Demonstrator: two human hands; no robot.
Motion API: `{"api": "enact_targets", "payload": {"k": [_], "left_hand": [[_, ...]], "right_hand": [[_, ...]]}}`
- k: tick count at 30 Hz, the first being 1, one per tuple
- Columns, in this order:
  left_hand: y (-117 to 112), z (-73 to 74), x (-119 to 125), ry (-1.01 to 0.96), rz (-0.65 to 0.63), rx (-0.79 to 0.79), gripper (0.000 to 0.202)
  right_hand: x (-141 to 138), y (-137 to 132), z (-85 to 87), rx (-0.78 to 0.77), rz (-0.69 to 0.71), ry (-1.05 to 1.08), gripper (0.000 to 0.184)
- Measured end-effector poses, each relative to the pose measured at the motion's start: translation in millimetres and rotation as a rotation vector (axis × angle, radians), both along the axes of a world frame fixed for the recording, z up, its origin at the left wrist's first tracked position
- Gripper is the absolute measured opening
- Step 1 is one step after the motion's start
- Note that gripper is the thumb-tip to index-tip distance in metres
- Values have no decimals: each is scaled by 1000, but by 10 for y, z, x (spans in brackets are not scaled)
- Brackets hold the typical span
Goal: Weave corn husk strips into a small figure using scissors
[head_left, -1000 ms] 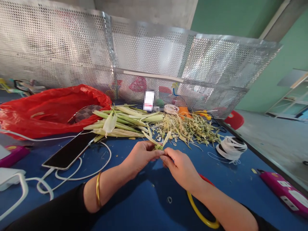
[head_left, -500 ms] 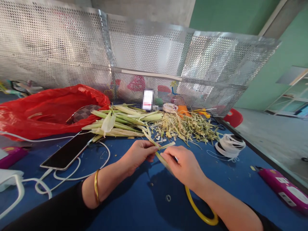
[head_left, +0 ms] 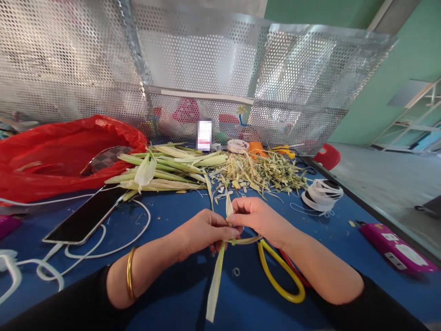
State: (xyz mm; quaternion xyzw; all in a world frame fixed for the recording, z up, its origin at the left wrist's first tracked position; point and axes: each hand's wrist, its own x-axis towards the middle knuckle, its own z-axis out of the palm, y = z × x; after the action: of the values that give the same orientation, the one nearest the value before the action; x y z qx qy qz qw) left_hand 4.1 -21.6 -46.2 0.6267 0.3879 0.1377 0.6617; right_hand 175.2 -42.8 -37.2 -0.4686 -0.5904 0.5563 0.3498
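both hands meet over the middle of the blue table. the left hand and the right hand are each closed, thumb and fingertips pinched together on one pale leaf strip. the strip pokes up between the two pinches, crosses under the fingers, and its long end hangs down toward the person, just above the table. a second narrow piece bends sideways under the right hand; whether it belongs to the same strip cannot be told.

the likely trouble is at the bend. the strip looks thin and fibrous, so a hard pull from either side could split it lengthwise or snap it at the fold. a loose pinch would let it slide out.

a yellow loop lies just below the right wrist, where the hanging end could snag. farther out lie the green stalks, the heap of trimmings, a phone and its white cable.
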Motion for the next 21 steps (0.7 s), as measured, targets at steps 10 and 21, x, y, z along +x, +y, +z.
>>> {"api": "enact_targets", "payload": {"k": [10,21], "left_hand": [[-33,117,-32,46,-54,10,28],[5,83,-10,-125,204,-131,25]], "right_hand": [[-106,-46,-23,313,-231,-192,22],[9,38,-75,648,-521,-371,15]]}}
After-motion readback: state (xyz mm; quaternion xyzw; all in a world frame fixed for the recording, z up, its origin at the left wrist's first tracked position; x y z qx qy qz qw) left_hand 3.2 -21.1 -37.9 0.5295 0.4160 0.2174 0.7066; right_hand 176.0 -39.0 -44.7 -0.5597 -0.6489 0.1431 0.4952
